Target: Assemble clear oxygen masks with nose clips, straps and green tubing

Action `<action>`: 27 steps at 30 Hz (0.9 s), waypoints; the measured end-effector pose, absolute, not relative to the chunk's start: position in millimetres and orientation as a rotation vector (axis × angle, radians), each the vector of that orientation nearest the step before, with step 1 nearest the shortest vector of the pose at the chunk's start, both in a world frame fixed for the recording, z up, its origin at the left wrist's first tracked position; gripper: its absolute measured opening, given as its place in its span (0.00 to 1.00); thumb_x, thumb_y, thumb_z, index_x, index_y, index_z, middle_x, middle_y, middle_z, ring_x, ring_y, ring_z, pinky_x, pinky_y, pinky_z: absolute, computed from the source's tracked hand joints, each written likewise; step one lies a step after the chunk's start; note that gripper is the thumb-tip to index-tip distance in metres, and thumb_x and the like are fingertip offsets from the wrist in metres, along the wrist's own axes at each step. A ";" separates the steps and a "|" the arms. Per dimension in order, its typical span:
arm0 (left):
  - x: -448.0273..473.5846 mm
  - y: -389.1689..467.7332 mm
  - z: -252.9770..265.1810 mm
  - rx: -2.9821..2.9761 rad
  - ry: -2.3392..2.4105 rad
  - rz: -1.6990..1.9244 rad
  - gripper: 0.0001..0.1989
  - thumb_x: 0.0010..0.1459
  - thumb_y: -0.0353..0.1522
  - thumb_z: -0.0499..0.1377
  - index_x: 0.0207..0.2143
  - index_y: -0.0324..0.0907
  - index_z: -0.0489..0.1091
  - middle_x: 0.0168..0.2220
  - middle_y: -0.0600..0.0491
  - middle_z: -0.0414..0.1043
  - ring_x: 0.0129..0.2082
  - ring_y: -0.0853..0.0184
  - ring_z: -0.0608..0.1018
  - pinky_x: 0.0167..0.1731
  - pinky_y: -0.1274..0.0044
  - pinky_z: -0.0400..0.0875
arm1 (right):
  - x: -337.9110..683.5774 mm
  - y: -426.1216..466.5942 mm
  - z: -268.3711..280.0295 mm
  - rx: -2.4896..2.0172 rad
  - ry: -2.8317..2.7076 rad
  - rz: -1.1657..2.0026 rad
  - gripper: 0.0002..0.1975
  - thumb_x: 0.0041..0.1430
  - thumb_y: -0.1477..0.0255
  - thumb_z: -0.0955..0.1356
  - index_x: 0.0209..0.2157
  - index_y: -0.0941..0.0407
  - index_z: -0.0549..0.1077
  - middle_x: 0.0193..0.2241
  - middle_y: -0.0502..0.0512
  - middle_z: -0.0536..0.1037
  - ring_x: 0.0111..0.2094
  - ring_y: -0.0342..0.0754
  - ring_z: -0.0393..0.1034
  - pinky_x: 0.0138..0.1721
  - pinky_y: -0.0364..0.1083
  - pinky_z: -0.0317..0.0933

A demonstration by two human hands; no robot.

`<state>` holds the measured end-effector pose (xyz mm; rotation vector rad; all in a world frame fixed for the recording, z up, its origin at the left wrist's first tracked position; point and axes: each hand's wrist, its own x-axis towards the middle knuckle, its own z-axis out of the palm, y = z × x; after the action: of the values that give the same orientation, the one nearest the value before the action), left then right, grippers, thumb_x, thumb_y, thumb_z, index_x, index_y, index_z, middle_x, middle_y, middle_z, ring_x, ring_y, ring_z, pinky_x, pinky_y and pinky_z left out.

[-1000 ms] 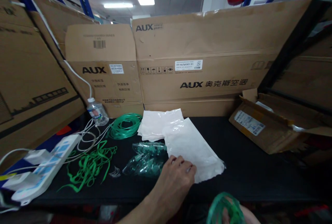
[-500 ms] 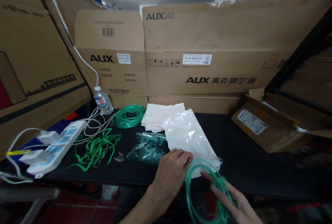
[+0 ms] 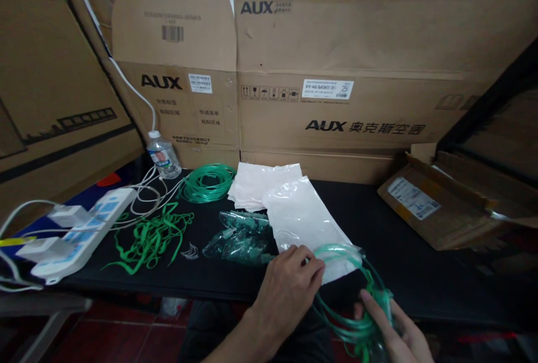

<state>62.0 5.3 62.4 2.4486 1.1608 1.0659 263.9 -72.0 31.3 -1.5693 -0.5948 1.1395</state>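
Note:
A coil of green clear plastic tubing (image 3: pixel 342 326) hangs at the table's front edge, held between my hands. My right hand (image 3: pixel 393 326) is wrapped round its right side, where green elastic strap and crumpled clear green plastic (image 3: pixel 380 298) are bunched. My left hand (image 3: pixel 294 282) is closed, thumb and fingers pinching at the coil's left edge; its fingertips are partly hidden. Under the coil's upper loops lies a white plastic-fronted pouch (image 3: pixel 305 217), its near end at the table edge. Left of my left hand are clear green plastic pieces in bags (image 3: pixel 246 245).
A second green tubing coil (image 3: pixel 208 182), tangled green straps (image 3: pixel 153 237) and small metal strips (image 3: pixel 191 251) lie leftward. More white pouches (image 3: pixel 256 181) lie behind. A power strip (image 3: pixel 90 234), water bottle (image 3: pixel 163 156) and cables stand left; an open carton (image 3: pixel 424 198) is at right.
The coil has tilted and shifted right and lower with my right hand. My left hand has moved slightly right. The camera view has tipped downward a little.

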 end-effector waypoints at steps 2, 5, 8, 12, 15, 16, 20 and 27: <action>66.0 1.5 59.1 2.470 1.096 1.056 0.03 0.66 0.27 0.62 0.39 0.43 0.76 0.37 0.53 0.79 0.36 0.63 0.81 0.38 0.73 0.79 | 249.7 -66.8 31.1 -1.513 -0.560 1.122 0.22 0.42 0.54 0.81 0.31 0.57 0.82 0.24 0.52 0.82 0.28 0.54 0.79 0.29 0.45 0.74; 71.0 -3.1 55.1 2.491 1.000 1.000 0.04 0.68 0.28 0.60 0.44 0.44 0.73 0.42 0.53 0.78 0.41 0.63 0.80 0.43 0.71 0.78 | 232.6 -56.2 32.4 -1.449 -0.557 1.087 0.26 0.41 0.56 0.82 0.39 0.57 0.84 0.30 0.54 0.85 0.37 0.60 0.81 0.35 0.47 0.76; 73.9 -5.4 52.6 2.491 0.941 0.888 0.08 0.67 0.26 0.61 0.47 0.44 0.71 0.45 0.54 0.78 0.45 0.62 0.79 0.47 0.69 0.77 | 226.1 -47.8 32.0 -1.425 -0.594 1.085 0.30 0.38 0.57 0.83 0.43 0.56 0.84 0.40 0.56 0.87 0.50 0.65 0.78 0.45 0.49 0.75; 72.8 -4.3 54.0 2.387 1.067 0.889 0.14 0.64 0.26 0.64 0.50 0.43 0.70 0.50 0.50 0.75 0.50 0.58 0.77 0.52 0.64 0.76 | 225.0 -44.3 28.4 -1.403 -0.604 1.082 0.31 0.43 0.57 0.82 0.49 0.53 0.82 0.52 0.55 0.83 0.64 0.62 0.66 0.57 0.48 0.67; 68.7 -0.4 55.9 2.383 1.181 0.898 0.23 0.59 0.26 0.65 0.56 0.45 0.68 0.53 0.48 0.73 0.52 0.54 0.75 0.52 0.59 0.76 | 220.2 -45.1 28.3 -1.351 -0.550 1.150 0.31 0.47 0.57 0.81 0.52 0.55 0.81 0.54 0.57 0.82 0.65 0.62 0.66 0.58 0.50 0.67; 67.5 1.6 55.6 2.403 1.197 0.884 0.22 0.59 0.24 0.63 0.55 0.45 0.68 0.53 0.48 0.73 0.51 0.54 0.75 0.51 0.59 0.77 | 217.6 -45.6 29.3 -1.325 -0.517 1.179 0.31 0.48 0.57 0.80 0.52 0.55 0.81 0.54 0.58 0.82 0.63 0.63 0.68 0.56 0.50 0.69; 65.7 12.0 47.6 2.411 1.250 0.846 0.18 0.62 0.19 0.58 0.51 0.42 0.72 0.48 0.48 0.76 0.48 0.56 0.78 0.49 0.62 0.79 | 207.4 -47.4 36.4 -1.264 -0.437 1.238 0.29 0.50 0.56 0.80 0.51 0.55 0.82 0.52 0.61 0.83 0.49 0.62 0.80 0.45 0.50 0.75; 66.4 13.7 37.1 2.364 1.214 0.938 0.13 0.67 0.21 0.56 0.48 0.44 0.73 0.45 0.51 0.75 0.44 0.61 0.79 0.45 0.69 0.79 | 205.4 -46.6 37.6 -1.306 -0.611 1.270 0.26 0.48 0.54 0.80 0.46 0.56 0.83 0.45 0.60 0.86 0.39 0.58 0.82 0.34 0.45 0.74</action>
<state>66.4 13.7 37.1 2.3638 1.2138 0.9383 205.4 -46.6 37.6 -1.3060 -0.6113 1.2700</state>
